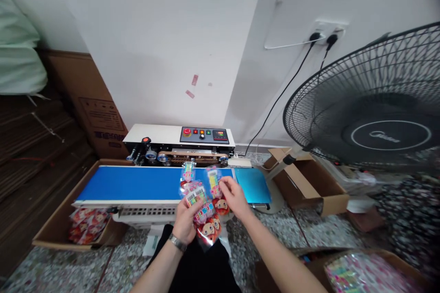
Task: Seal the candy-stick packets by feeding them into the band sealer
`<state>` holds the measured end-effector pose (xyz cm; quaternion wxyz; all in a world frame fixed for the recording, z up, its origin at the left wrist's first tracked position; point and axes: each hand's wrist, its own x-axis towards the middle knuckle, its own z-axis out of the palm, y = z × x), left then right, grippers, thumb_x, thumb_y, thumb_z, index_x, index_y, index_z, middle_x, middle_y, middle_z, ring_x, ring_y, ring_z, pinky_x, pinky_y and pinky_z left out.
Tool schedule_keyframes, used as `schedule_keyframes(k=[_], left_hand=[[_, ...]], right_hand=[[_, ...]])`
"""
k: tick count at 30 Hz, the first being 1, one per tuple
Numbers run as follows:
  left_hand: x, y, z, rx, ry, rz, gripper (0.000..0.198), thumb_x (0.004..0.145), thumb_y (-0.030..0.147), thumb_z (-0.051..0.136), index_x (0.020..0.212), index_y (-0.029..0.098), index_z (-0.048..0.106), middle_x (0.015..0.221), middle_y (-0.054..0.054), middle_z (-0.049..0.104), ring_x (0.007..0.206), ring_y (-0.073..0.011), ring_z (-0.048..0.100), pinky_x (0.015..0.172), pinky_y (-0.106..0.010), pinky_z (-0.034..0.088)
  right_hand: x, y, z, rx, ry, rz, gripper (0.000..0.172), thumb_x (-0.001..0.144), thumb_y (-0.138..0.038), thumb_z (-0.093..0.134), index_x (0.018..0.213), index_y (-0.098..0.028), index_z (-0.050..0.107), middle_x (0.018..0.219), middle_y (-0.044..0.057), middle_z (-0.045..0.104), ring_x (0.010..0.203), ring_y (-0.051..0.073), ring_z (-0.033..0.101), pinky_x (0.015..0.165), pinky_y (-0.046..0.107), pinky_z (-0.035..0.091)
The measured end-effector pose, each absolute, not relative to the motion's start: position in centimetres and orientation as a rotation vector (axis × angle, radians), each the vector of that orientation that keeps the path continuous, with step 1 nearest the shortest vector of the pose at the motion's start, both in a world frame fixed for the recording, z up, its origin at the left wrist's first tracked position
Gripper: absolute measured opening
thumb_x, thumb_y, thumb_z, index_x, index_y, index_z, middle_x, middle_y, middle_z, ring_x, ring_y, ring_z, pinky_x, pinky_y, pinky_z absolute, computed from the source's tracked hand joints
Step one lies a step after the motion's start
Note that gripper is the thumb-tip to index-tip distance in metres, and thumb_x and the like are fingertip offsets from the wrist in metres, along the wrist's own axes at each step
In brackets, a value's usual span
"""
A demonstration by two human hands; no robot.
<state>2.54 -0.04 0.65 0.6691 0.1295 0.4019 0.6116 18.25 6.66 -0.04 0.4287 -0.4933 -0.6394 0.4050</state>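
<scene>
To the left of the band sealer (pixel 154 133), red printed packets (pixel 87 225) are held in a cardboard box (pixel 48 237). On the sealer's blue conveyor belt (pixel 137 183), one packet (pixel 188 173) is laid with its end near the sealing rollers. In front of the sealer, a bunch of packets (pixel 208 224) is gripped by the left hand (pixel 185 220), under its thumb; to its right, a single packet (pixel 213 184) is pinched by the right hand (pixel 235 196). Feeding seems to be in hand; next, a flat, straight edge would need to be presented to the sealer.
</scene>
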Motion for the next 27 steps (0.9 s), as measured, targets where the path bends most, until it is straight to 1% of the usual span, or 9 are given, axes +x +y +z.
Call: schedule_keyframes(k=[5,9,12,14,16,18,20,22,27], left_hand=[[1.4,-0.2,-0.3,0.221,0.993,1.394,0.033,0.058,0.019,0.075,0.087,0.014,0.060,0.078,-0.007,0.070,0.068,-0.0200,0.065,0.066,-0.033,0.053],[1.2,-0.3,-0.5,0.219,1.006,1.395,0.034,0.057,0.018,0.075,0.087,0.014,0.060,0.078,-0.007,0.070,0.069,-0.0200,0.065,0.067,-0.033,0.053],[1.3,-0.3,0.0,0.233,0.994,1.398,0.035,0.057,0.018,0.075,0.088,0.013,0.060,0.080,-0.007,0.070,0.071,-0.0210,0.066,0.071,-0.035,0.052],[1.4,-0.2,0.4,0.237,0.982,1.403,0.035,0.057,0.017,0.075,0.089,0.012,0.060,0.083,-0.009,0.070,0.075,-0.0219,0.065,0.073,-0.036,0.052],[1.5,-0.1,0.6,0.243,0.968,1.408,0.036,0.058,0.017,0.075,0.090,0.012,0.060,0.087,-0.010,0.070,0.078,-0.0227,0.065,0.075,-0.037,0.051],[1.6,0.1,0.8,0.255,0.950,1.419,0.038,0.058,0.018,0.075,0.092,0.012,0.060,0.090,-0.011,0.069,0.079,-0.0232,0.065,0.076,-0.038,0.051],[1.8,0.2,0.8,0.273,0.920,1.433,0.039,0.058,0.018,0.074,0.093,0.013,0.060,0.090,-0.011,0.069,0.078,-0.0234,0.065,0.077,-0.039,0.050],[2.1,0.3,0.8,0.293,0.887,1.435,0.039,0.059,0.019,0.074,0.094,0.013,0.059,0.088,-0.010,0.069,0.077,-0.0233,0.065,0.077,-0.039,0.050],[2.8,0.3,0.9,0.307,0.892,1.463,0.038,0.059,0.019,0.074,0.093,0.013,0.060,0.088,-0.009,0.069,0.077,-0.0211,0.065,0.076,-0.037,0.050]], right_hand=[[23.0,10.3,-3.4,-1.626,-1.357,0.672,0.034,0.079,-0.046,0.041,0.086,-0.016,0.056,0.064,0.002,0.060,0.057,0.016,0.053,0.052,0.024,0.039],[24.4,12.9,-4.3,-1.904,-1.502,0.491,0.029,0.079,-0.036,0.038,0.084,-0.017,0.059,0.071,0.005,0.064,0.065,0.018,0.056,0.057,0.024,0.038],[23.2,14.1,-3.9,-1.952,-1.643,0.498,0.025,0.079,-0.030,0.041,0.083,-0.018,0.061,0.075,0.006,0.065,0.069,0.018,0.058,0.061,0.025,0.038],[21.9,14.1,-3.2,-1.920,-1.675,0.504,0.023,0.078,-0.028,0.044,0.090,-0.018,0.061,0.080,0.006,0.065,0.072,0.018,0.059,0.065,0.025,0.040],[20.4,13.1,-2.3,-1.788,-1.673,0.541,0.028,0.078,-0.030,0.047,0.101,-0.017,0.057,0.093,0.008,0.063,0.079,0.018,0.058,0.069,0.026,0.041],[19.0,11.2,-1.3,-1.556,-1.681,0.748,0.032,0.080,-0.035,0.046,0.106,-0.018,0.054,0.099,0.007,0.062,0.081,0.017,0.058,0.069,0.026,0.043],[17.8,8.9,-0.2,-1.303,-1.730,1.049,0.032,0.082,-0.040,0.045,0.102,-0.019,0.056,0.092,0.005,0.063,0.076,0.015,0.059,0.065,0.025,0.044],[16.8,6.8,0.5,-1.163,-1.795,1.186,0.029,0.082,-0.041,0.045,0.095,-0.019,0.059,0.082,0.002,0.064,0.072,0.015,0.058,0.064,0.025,0.044],[16.4,4.9,0.5,-1.274,-1.757,0.935,0.028,0.084,-0.039,0.043,0.091,-0.019,0.062,0.087,0.003,0.066,0.079,0.017,0.059,0.071,0.026,0.044]])
